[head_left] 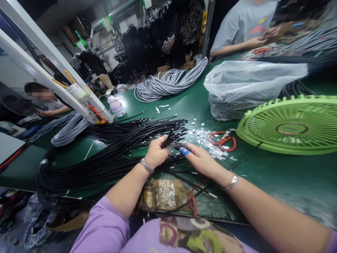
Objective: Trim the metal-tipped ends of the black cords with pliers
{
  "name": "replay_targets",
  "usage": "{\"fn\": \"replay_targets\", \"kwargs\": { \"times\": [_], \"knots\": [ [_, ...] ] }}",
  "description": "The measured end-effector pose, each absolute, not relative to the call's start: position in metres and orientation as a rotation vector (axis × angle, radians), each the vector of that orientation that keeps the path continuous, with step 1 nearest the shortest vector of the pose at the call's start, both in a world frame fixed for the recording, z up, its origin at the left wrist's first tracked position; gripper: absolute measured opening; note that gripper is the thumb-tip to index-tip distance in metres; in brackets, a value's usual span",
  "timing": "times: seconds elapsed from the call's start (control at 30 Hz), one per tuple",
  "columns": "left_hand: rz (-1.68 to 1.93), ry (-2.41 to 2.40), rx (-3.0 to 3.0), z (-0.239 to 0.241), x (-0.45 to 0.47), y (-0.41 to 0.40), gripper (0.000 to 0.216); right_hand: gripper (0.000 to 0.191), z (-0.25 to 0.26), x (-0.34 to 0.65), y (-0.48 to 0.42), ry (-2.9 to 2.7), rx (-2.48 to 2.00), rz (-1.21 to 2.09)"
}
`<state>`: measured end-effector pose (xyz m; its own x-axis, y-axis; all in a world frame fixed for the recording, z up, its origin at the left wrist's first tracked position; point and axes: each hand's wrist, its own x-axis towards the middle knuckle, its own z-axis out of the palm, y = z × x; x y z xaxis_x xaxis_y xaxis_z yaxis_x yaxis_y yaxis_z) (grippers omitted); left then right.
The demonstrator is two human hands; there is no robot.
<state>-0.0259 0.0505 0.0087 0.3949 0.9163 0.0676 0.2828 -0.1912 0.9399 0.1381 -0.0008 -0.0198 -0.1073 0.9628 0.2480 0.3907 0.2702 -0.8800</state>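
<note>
My left hand (157,151), with a metal watch at its wrist, is closed around several black cable ends that stick up past its thumb. Close against it, my right hand (200,159) pinches at the cable tips; blue tape wraps one of its digits. What lies between those fingertips is too small and blurred to make out. A large bundle of black cables (105,158) curves across the bench from the left, its stripped ends near my hands. Red-handled scissors (223,141) lie to the right among white scraps (202,138).
A green fan (292,128) stands at the right, before a clear plastic bag (244,88) of grey pieces. Grey cable coils (168,86) and a bottle (116,106) sit farther back. A white post (65,66) rises at left. Two other people sit at the far sides.
</note>
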Motion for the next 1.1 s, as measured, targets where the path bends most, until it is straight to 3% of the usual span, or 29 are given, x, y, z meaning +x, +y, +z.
{"fn": "replay_targets", "kwargs": {
  "times": [0.37,0.67,0.97,1.1],
  "knots": [
    [0.883,0.984,1.779,0.004,-0.025,0.051,0.023,0.03,-0.02,0.138,-0.001,-1.63,-1.293,0.854],
    [0.887,1.074,2.098,-0.005,-0.031,0.053,0.006,0.038,-0.025,0.126,-0.005,-1.408,-1.319,0.989],
    [0.835,0.995,1.804,0.005,-0.027,0.053,0.031,0.031,-0.013,0.14,-0.002,-1.459,-1.277,1.023],
    [0.822,1.021,1.925,0.001,-0.029,0.053,0.025,0.026,-0.015,0.144,0.003,-1.42,-1.239,0.97]
  ]
}}
